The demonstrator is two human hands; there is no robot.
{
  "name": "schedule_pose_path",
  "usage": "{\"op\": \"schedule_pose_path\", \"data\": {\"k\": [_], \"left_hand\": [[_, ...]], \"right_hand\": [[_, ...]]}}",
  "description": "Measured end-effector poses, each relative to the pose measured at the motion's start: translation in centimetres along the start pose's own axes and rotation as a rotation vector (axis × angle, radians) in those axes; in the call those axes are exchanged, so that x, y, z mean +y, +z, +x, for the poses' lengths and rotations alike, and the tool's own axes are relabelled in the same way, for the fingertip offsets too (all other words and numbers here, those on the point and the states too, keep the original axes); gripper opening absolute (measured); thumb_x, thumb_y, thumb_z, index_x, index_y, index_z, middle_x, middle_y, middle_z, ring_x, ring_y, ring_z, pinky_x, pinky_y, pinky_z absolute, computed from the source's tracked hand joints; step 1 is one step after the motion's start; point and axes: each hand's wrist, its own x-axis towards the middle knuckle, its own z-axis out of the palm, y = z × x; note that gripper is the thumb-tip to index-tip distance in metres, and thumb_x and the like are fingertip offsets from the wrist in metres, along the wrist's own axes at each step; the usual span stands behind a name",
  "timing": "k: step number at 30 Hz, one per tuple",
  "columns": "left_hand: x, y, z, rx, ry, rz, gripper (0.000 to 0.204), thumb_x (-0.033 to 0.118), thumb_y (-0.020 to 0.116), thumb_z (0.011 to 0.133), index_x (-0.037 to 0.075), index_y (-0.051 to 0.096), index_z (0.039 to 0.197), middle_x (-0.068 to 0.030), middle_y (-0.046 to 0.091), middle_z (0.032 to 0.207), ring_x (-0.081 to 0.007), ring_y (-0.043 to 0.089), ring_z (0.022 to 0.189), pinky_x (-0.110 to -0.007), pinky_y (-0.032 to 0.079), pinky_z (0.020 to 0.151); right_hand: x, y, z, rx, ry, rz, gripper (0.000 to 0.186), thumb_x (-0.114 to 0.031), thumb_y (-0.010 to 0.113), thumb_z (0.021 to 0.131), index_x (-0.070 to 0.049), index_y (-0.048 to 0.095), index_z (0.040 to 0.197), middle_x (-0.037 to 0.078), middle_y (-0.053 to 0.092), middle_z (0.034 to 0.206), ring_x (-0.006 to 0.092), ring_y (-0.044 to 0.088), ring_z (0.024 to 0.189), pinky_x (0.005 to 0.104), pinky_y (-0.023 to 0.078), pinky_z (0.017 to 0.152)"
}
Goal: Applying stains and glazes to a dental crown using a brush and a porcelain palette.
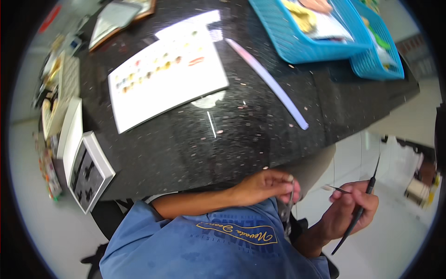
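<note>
My left hand (265, 188) is in front of my body near the table's front edge. Its fingers are closed on a thin greyish strip-like thing (291, 202) that hangs down; I cannot make out its kind. Off the table to the right, my right hand (352, 209) grips a slim black pen-like tool (357, 222) with a long fine point, tilted upward. Between the thumb and fingers of that same hand sticks out a second, shorter thin dark tool (340, 189) with a pale tip pointing left. The hands are apart.
On the dark speckled table (172, 153) lie a white board with rows of small coloured pieces (167, 100) and a long pink-to-lilac strip (274, 86). Blue baskets (320, 52) stand at the far right. An open white box (89, 172) sits at the left edge. Small scraps are scattered about.
</note>
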Motion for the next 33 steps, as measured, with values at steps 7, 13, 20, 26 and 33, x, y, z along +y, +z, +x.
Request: {"op": "schedule_pose_path", "data": {"k": [7, 13, 20, 26, 33], "left_hand": [[2.1, 0.8, -9.9, 0.179, 0.202, 0.039, 0.014, 0.008, 0.052, 0.091, -0.002, 0.06, 0.098, -0.0094, 0.061, 0.094, -0.0145, 0.059, 0.089, -0.028, 0.048, 0.077], [3.5, 1.6, -15.6, 0.347, 0.406, 0.031, 0.013, 0.003, 0.051, 0.09, -0.003, 0.06, 0.097, -0.0087, 0.06, 0.096, -0.0119, 0.058, 0.087, -0.026, 0.047, 0.078], [3.2, 0.6, -20.5, 0.364, 0.485, -0.305, 0.013, 0.005, 0.053, 0.089, -0.004, 0.06, 0.096, -0.0122, 0.059, 0.093, -0.0171, 0.061, 0.084, -0.028, 0.049, 0.075], [2.8, 0.3, -22.8, 0.35, 0.507, -0.531, 0.021, 0.015, 0.06, 0.087, -0.005, 0.061, 0.093, -0.013, 0.057, 0.086, -0.019, 0.06, 0.075, -0.03, 0.05, 0.068], [2.6, 0.2, -22.2, 0.337, 0.653, -0.557, 0.019, 0.01, 0.056, 0.085, -0.009, 0.061, 0.087, -0.0176, 0.061, 0.073, -0.0193, 0.054, 0.058, -0.027, 0.038, 0.048]], "right_hand": [[-1.1, 10.0, 3.6, -0.596, -0.27, -0.217, 0.022, -0.001, 0.075, 0.067, 0.001, 0.065, 0.086, 0.014, 0.063, 0.077, 0.0199, 0.059, 0.066, 0.0266, 0.045, 0.055], [-2.4, 12.4, 5.8, -0.56, -0.206, 0.006, 0.084, -0.068, 0.038, 0.084, 0.003, 0.038, 0.127, 0.012, 0.05, 0.105, 0.0153, 0.054, 0.081, 0.022, 0.045, 0.06], [-5.3, 21.9, 10.1, -0.997, -0.11, 0.074, 0.023, -0.014, 0.055, 0.088, 0.006, 0.061, 0.099, 0.011, 0.059, 0.093, 0.0126, 0.057, 0.082, 0.0222, 0.045, 0.07], [-4.3, 26.5, 10.7, -1.203, -0.092, -0.031, 0.009, -0.005, 0.057, 0.083, 0.004, 0.058, 0.086, 0.015, 0.063, 0.09, 0.0104, 0.059, 0.081, 0.0223, 0.046, 0.073], [-3.0, 27.8, 10.1, -1.254, -0.172, -0.021, 0.007, -0.004, 0.058, 0.079, 0.003, 0.057, 0.078, 0.012, 0.06, 0.076, 0.0176, 0.061, 0.09, 0.0208, 0.046, 0.065]]}}
